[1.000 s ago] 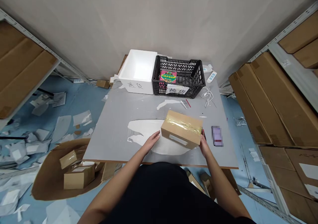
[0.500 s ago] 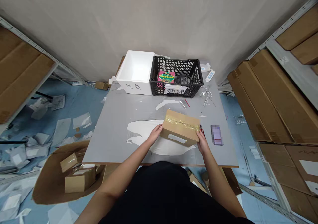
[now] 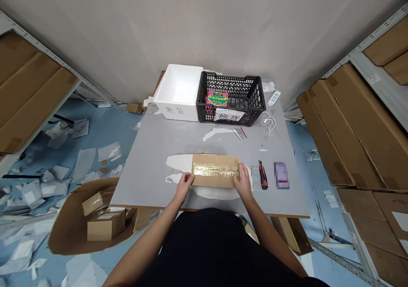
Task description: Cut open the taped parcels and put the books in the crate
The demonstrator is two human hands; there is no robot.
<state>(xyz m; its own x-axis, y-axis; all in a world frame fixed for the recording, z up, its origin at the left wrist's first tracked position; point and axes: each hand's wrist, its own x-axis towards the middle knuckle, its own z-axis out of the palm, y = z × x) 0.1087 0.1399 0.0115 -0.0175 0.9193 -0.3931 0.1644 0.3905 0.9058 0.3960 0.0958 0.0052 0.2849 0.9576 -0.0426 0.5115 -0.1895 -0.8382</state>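
A brown cardboard box (image 3: 215,171), with clear yellowish tape along its top, lies level over white paper (image 3: 178,163) near the table's front. My left hand (image 3: 185,184) grips its left end, fingers at the lower left corner. At the right end, my right hand (image 3: 243,180) holds the box with fingers bent over the edge. A red and black box cutter (image 3: 263,175) lies just right of my right hand. Farther right is a blurred purple item (image 3: 281,175).
At the table's (image 3: 143,168) back stand a white foam box (image 3: 183,112) and a black crate (image 3: 231,104) holding a colourful package. A white cable (image 3: 269,121) lies at the right. A large carton (image 3: 72,232) with small boxes stands at floor level, left.
The box has turned from slanted to straight and now shows its taped top, with its labelled side out of sight. Both hands moved left with it. The box cutter is now fully visible.
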